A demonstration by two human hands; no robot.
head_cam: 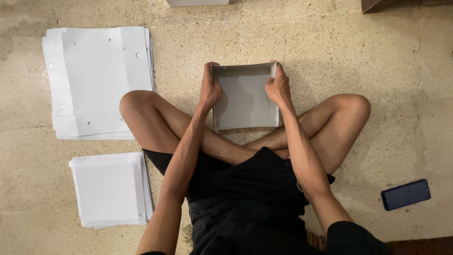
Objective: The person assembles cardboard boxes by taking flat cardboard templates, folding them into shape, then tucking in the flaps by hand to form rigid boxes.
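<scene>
So going left to right: at about 10 o'clock from the person there's a big stack of flat white cardboard blanks [96, 82] lying on the speckled floor [396, 71], with a few punched holes and tabs showing. Below it, around 8 o'clock, sits a smaller stack of white sheets [111, 189], also flat.

Dead centre, the person sits cross-legged in black shorts [245, 198], and the grey-white box tray [244, 99] rests at 12 o'clock just past the crossed shins. Its walls are already standing up; the open side faces the camera.

Left hand [210, 87] is clamped on the tray's left wall near the far corner, fingers curled over the edge. Right hand [278, 85] does the same on the right wall, thumb inside, fingers wrapped outside. So both hands are closed around the 2 side walls, not spread wide.

The key bit: the tray sits square between the hands, its slightly longer axis running away from the body toward 12 o'clock, and both hands are equally near, each gripping the far end of its own wall.

Far right, around 4 o'clock, a dark phone [406, 194] lies on the floor, well apart from everything.
</scene>
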